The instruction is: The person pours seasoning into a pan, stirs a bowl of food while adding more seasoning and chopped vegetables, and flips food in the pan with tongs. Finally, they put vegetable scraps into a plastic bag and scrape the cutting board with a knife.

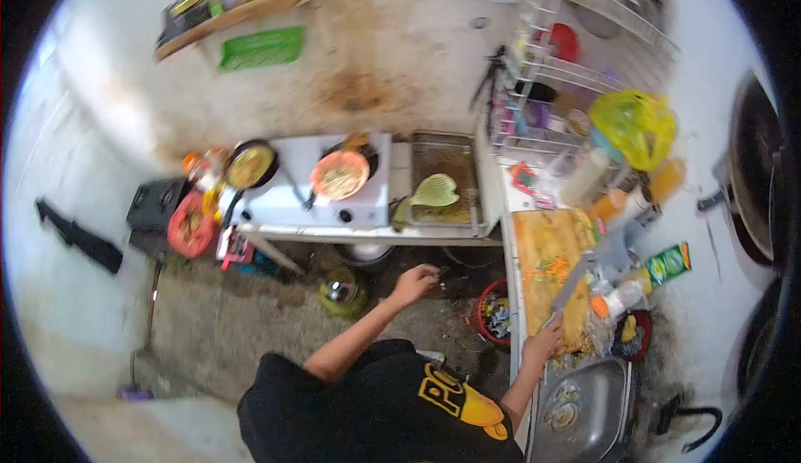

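My right hand [544, 342] is closed round the handle of a large knife [573, 284], whose blade lies over the right part of the wooden cutting board [534, 242]. Small orange and green chopped pieces [551, 269] lie on the board, left of the blade. My left hand [415, 285] is raised over the floor, between the stove counter and my body, with its fingers drawn together; what they hold, if anything, is too small to name.
A white stove [284, 204] bears a frying pan [252, 165] and an orange bowl [340, 175]. A metal sink [584, 409] adjoins the board. A red-rimmed bin [494, 311] and a green gas cylinder [342, 294] stand on the floor. Bottles [586, 177] line the right counter.
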Tool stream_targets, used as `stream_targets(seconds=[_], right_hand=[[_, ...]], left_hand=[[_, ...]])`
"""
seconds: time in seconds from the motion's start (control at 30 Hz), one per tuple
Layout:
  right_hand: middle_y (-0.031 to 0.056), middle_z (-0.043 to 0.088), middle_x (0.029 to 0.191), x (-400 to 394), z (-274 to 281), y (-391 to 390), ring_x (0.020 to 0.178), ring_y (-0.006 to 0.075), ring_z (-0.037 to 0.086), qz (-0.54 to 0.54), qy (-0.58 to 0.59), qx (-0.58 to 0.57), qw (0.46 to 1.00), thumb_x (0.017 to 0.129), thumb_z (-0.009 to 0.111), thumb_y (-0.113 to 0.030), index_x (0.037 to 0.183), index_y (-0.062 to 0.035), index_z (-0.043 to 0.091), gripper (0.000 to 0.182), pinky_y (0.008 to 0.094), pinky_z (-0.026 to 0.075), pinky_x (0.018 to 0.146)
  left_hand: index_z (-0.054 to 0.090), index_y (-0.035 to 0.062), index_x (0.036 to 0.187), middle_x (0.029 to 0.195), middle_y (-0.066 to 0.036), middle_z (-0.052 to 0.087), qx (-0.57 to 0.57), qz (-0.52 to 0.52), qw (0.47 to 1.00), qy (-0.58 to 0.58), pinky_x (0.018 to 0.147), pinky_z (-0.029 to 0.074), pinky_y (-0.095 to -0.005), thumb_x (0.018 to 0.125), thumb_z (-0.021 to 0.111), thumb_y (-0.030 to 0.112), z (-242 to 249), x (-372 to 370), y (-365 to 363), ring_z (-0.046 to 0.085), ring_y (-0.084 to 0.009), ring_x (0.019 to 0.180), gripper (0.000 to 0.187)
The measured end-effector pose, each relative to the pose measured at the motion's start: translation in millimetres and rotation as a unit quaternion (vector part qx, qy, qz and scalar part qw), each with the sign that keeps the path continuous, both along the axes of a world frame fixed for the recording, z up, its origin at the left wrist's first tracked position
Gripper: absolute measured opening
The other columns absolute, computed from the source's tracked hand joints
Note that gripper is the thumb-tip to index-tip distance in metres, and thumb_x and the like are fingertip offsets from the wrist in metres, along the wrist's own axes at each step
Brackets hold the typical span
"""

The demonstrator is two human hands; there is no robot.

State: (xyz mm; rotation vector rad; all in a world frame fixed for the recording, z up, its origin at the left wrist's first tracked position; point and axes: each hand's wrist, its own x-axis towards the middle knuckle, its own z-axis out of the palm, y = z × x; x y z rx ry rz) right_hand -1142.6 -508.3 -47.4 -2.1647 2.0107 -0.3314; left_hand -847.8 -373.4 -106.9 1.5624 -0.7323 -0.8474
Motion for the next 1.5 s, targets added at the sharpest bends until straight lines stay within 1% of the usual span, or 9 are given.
stream_targets(seconds=[0.3, 0.37, 0.43, 0.57, 0.7, 0.83, 1.1, 1.23, 1.5], right_hand=[[0.0220, 0.041, 0.117, -10.2, 7.6, 74.9, 0.109, 0.0405, 0.045, 0.039, -0.183, -0.206, 0.961, 0.065, 0.068, 0.007, 0.128, -0.0148, 0.045, 0.071, 0.0492, 0.037, 0.092], [0.0194, 0.041, 0.117, 16.4, 13.8, 104.1, 0.106, 0.0374, 0.049, 0.085, -0.183, -0.200, 0.959, 0.064, 0.065, 0.012, 0.127, -0.0126, 0.044, 0.071, 0.0453, 0.042, 0.088], [0.0163, 0.041, 0.117, 44.2, 3.9, 130.3, 0.101, 0.0324, 0.054, 0.105, -0.360, -0.037, 0.926, 0.062, 0.063, 0.016, 0.127, -0.0123, 0.045, 0.073, 0.0391, 0.048, 0.079], [0.0101, 0.039, 0.116, 104.8, 13.1, 189.1, 0.080, 0.0175, 0.050, 0.237, -0.336, 0.027, 0.911, 0.058, 0.060, 0.022, 0.127, -0.0180, 0.048, 0.080, 0.0265, 0.048, 0.061], [0.0094, 0.040, 0.115, 140.6, 36.0, 222.9, 0.079, 0.0155, 0.053, 0.279, -0.382, 0.085, 0.877, 0.057, 0.060, 0.023, 0.126, -0.0172, 0.049, 0.081, 0.0257, 0.048, 0.059], [0.0080, 0.042, 0.115, 141.6, 45.9, 223.0, 0.072, 0.0151, 0.060, 0.303, -0.435, 0.118, 0.839, 0.058, 0.061, 0.024, 0.123, -0.0142, 0.051, 0.076, 0.0248, 0.051, 0.061], [0.0115, 0.050, 0.114, 93.8, 44.9, 159.0, 0.073, 0.0172, 0.064, 0.213, -0.514, 0.125, 0.822, 0.056, 0.062, 0.023, 0.113, -0.0055, 0.057, 0.064, 0.0250, 0.052, 0.061], [0.0119, 0.065, 0.088, 67.3, 61.5, 87.6, 0.071, 0.0162, 0.064, 0.177, -0.557, 0.099, 0.806, 0.063, 0.065, 0.016, 0.096, 0.0050, 0.062, 0.035, 0.0245, 0.051, 0.064], [0.0073, 0.067, 0.072, 28.7, 186.6, -49.9, 0.063, 0.0115, 0.062, 0.120, -0.502, -0.196, 0.834, 0.074, 0.066, 0.005, 0.086, 0.0022, 0.069, 0.013, 0.0242, 0.049, 0.061]], left_hand=[[0.057, 0.0023, 0.108, 0.093, -0.012, 0.065, -0.086, -0.173, 0.972, -0.133, 0.076, 0.048, -0.0343, 0.087, 0.055, 0.021, 80.3, -58.5, 42.4, 0.062, -0.0210, 0.086, 0.028], [0.057, 0.0021, 0.108, 0.094, -0.012, 0.065, -0.089, -0.182, 0.973, -0.110, 0.076, 0.048, -0.0347, 0.087, 0.054, 0.021, 82.3, -54.2, 80.7, 0.062, -0.0211, 0.087, 0.028], [0.056, 0.0012, 0.109, 0.096, -0.013, 0.065, -0.030, -0.192, 0.975, -0.106, 0.079, 0.048, -0.0341, 0.087, 0.053, 0.020, 74.4, -41.3, 134.2, 0.063, -0.0210, 0.091, 0.028], [0.056, 0.0019, 0.112, 0.097, -0.010, 0.064, -0.029, -0.014, 0.999, -0.034, 0.079, 0.049, -0.0299, 0.086, 0.046, 0.009, 37.8, -1.8, 236.8, 0.061, -0.0169, 0.092, 0.029], [0.055, -0.0016, 0.110, 0.094, -0.008, 0.061, -0.072, 0.161, 0.983, 0.050, 0.078, 0.048, -0.0283, 0.088, 0.041, 0.005, 26.0, 19.8, 308.8, 0.058, -0.0142, 0.086, 0.028], [0.053, 0.0007, 0.116, 0.100, -0.008, 0.060, -0.062, 0.170, 0.980, 0.084, 0.079, 0.046, -0.0291, 0.092, 0.041, 0.013, 30.7, 12.1, 332.4, 0.057, -0.0147, 0.088, 0.029], [0.053, 0.0039, 0.117, 0.104, -0.005, 0.060, 0.010, 0.049, 0.993, 0.111, 0.079, 0.045, -0.0282, 0.094, 0.042, 0.018, 35.7, 5.7, 262.1, 0.057, -0.0124, 0.090, 0.030], [0.054, 0.0033, 0.116, 0.102, -0.005, 0.061, -0.039, -0.008, 0.991, 0.131, 0.082, 0.046, -0.0288, 0.093, 0.044, 0.017, 57.2, 10.5, 189.6, 0.057, -0.0130, 0.089, 0.029], [0.055, 0.0038, 0.113, 0.099, -0.005, 0.061, -0.063, -0.154, 0.977, 0.131, 0.076, 0.043, -0.0247, 0.093, 0.044, 0.018, 74.5, -10.2, 2.9, 0.057, -0.0114, 0.085, 0.028]])
